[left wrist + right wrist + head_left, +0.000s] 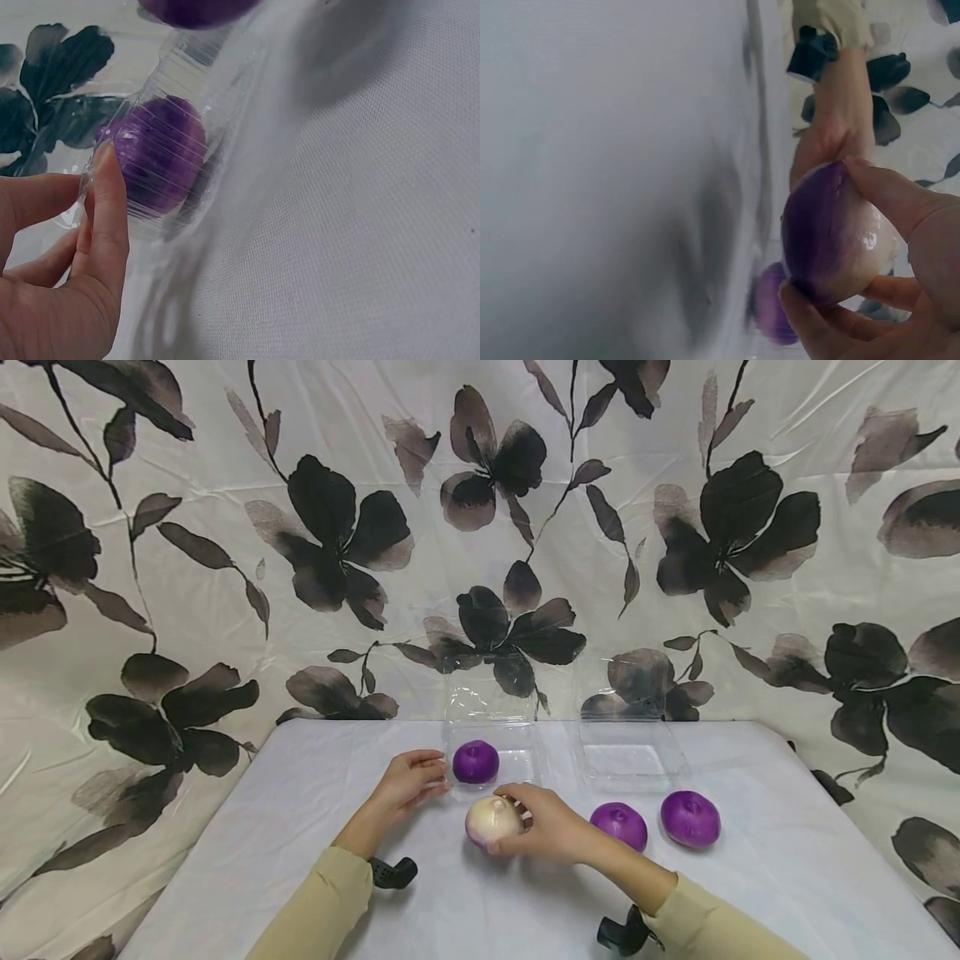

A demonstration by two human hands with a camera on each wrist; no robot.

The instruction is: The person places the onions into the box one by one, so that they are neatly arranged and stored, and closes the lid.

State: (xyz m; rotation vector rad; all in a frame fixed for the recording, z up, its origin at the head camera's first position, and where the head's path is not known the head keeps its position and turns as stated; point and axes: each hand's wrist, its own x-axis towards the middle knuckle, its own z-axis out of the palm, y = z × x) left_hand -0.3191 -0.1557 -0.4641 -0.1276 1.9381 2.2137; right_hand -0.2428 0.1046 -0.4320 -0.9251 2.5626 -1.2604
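Observation:
My right hand point(551, 828) grips a purple-and-white turnip point(489, 823) between thumb and fingers, its white side up, in front of the left clear plastic box point(523, 768). In the right wrist view the turnip point(831, 232) shows its purple side, with the fingertips round its edge. At that box's left side my left hand point(408, 783) pinches the thin plastic edge, as the left wrist view shows. Inside the box, toward its left, sits a purple turnip point(476, 762). The box's lid stands raised at the back.
A second clear plastic box point(630, 762) stands to the right with its lid raised. Two more purple turnips point(691, 819) lie in front of it, one partly behind my right forearm. White cloth point(465, 910) covers the table; a flowered sheet point(600, 568) hangs behind.

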